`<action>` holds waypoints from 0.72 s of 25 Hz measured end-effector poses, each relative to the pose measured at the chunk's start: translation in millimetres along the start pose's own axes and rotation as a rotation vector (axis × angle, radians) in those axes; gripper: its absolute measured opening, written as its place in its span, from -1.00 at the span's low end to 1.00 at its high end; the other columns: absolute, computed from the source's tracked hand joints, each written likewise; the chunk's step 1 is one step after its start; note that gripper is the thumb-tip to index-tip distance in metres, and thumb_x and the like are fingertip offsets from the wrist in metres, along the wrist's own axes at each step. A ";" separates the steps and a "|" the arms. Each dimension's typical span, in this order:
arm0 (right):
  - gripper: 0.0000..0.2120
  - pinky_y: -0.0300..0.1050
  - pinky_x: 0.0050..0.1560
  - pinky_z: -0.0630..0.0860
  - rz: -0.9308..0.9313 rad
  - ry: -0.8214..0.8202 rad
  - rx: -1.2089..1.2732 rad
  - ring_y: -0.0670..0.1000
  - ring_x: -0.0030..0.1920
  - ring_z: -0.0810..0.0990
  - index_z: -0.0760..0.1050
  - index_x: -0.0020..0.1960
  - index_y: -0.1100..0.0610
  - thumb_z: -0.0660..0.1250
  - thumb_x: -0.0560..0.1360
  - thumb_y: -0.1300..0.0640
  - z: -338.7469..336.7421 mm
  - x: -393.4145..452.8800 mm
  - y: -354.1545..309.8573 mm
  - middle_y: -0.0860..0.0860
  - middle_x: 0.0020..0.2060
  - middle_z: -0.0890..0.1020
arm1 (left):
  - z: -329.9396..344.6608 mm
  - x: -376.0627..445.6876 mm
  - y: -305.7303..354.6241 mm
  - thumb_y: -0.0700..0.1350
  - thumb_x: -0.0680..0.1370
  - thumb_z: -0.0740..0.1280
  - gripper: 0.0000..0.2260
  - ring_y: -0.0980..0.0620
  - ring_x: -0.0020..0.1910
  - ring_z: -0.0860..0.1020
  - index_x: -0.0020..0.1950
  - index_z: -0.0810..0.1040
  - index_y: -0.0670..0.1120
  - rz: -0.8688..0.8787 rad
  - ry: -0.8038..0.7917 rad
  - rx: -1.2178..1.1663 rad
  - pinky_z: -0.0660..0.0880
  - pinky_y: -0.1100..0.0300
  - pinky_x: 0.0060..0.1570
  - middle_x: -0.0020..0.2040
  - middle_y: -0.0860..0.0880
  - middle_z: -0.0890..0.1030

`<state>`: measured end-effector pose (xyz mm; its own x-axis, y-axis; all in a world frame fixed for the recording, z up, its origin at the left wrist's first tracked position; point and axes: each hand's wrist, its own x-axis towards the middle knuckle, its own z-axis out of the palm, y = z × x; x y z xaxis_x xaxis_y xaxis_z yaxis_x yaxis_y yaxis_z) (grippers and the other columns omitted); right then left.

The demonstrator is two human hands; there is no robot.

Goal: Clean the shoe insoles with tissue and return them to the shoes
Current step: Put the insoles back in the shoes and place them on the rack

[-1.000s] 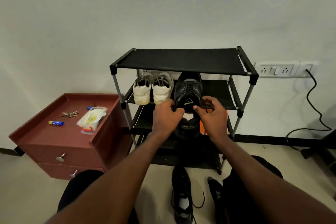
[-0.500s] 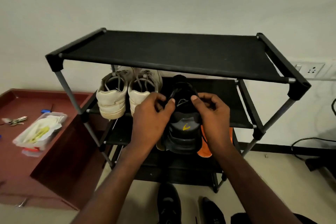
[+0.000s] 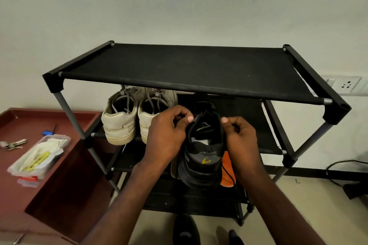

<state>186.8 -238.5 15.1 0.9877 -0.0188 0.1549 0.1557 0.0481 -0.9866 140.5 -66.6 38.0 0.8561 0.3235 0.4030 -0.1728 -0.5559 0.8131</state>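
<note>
Gripping a black mesh trainer (image 3: 203, 157) at centre frame, the left hand (image 3: 167, 137) pinches its collar and the right hand (image 3: 239, 135) curls round the other side, heel towards us, before the black fabric shoe rack (image 3: 187, 69). A small yellow logo on the heel carries no readable writing. Cream sneakers (image 3: 131, 117) sit left of it.

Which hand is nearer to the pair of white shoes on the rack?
Left. The left hand grips the black shoe just right of the white shoes; the right hand is on the black shoe's far side.
</note>
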 end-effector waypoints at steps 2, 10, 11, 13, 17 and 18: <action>-0.78 0.03 -0.13 0.53 -0.039 0.021 -0.124 -0.08 -0.29 0.54 0.55 -0.07 0.15 0.27 0.69 0.08 -1.2 2.8 0.9 0.00 -0.31 0.61 | 2.6 -0.1 0.2 -0.12 0.65 0.38 -0.92 0.24 -0.28 0.57 -0.03 0.62 -0.02 0.003 0.040 0.083 0.47 0.27 -0.26 -0.27 0.13 0.62; -0.70 0.15 -0.09 0.50 0.225 0.075 0.210 0.22 -0.17 0.56 0.54 -0.05 0.22 0.19 0.72 0.05 2.1 10.4 -0.9 0.25 -0.14 0.71 | 7.2 -6.8 10.0 -0.09 0.71 0.25 -0.88 0.21 -0.32 0.54 0.00 0.47 -0.07 -0.029 0.185 0.159 0.40 0.36 -0.41 -0.30 0.06 0.56; -0.71 0.11 -0.11 0.51 0.216 0.080 0.191 0.19 -0.22 0.55 0.55 -0.06 0.21 0.22 0.71 0.04 0.1 11.4 -1.6 0.17 -0.23 0.69 | 6.9 -7.6 11.4 -0.08 0.71 0.26 -0.88 0.18 -0.33 0.54 -0.01 0.48 -0.06 -0.024 0.201 0.159 0.40 0.34 -0.42 -0.29 0.07 0.56; -0.69 0.09 -0.08 0.58 0.166 0.069 0.075 0.12 -0.28 0.60 0.60 -0.14 0.12 0.32 0.63 -0.08 -5.9 11.7 -3.5 0.04 -0.35 0.65 | 4.5 -9.2 13.6 -0.03 0.70 0.26 -0.85 0.11 -0.33 0.51 -0.02 0.49 -0.05 0.000 0.221 0.256 0.35 0.31 -0.41 -0.20 0.07 0.55; -0.64 0.06 -0.11 0.66 0.118 -0.008 -0.010 0.07 -0.28 0.67 0.68 -0.17 0.14 0.40 0.58 -0.14 -9.8 -0.6 -20.3 0.16 -0.33 0.68 | 4.0 -9.3 22.7 0.05 0.70 0.27 -0.77 0.11 -0.18 0.49 -0.03 0.57 -0.06 0.009 0.188 0.386 0.38 0.21 -0.25 -0.01 0.02 0.46; -0.64 -0.06 -0.25 0.59 0.119 -0.027 0.015 0.00 -0.37 0.58 0.67 -0.17 0.18 0.40 0.61 -0.09 -9.7 -5.3 -28.9 0.13 -0.40 0.62 | 4.4 -8.7 25.1 0.05 0.69 0.29 -0.75 0.09 -0.16 0.51 -0.08 0.59 -0.06 -0.002 0.171 0.267 0.41 0.17 -0.20 -0.07 -0.01 0.49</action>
<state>176.9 -249.5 42.3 0.9992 0.0145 0.0379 0.0369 0.0632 -0.9973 130.8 -86.7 53.1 0.7579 0.4364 0.4850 -0.0180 -0.7291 0.6841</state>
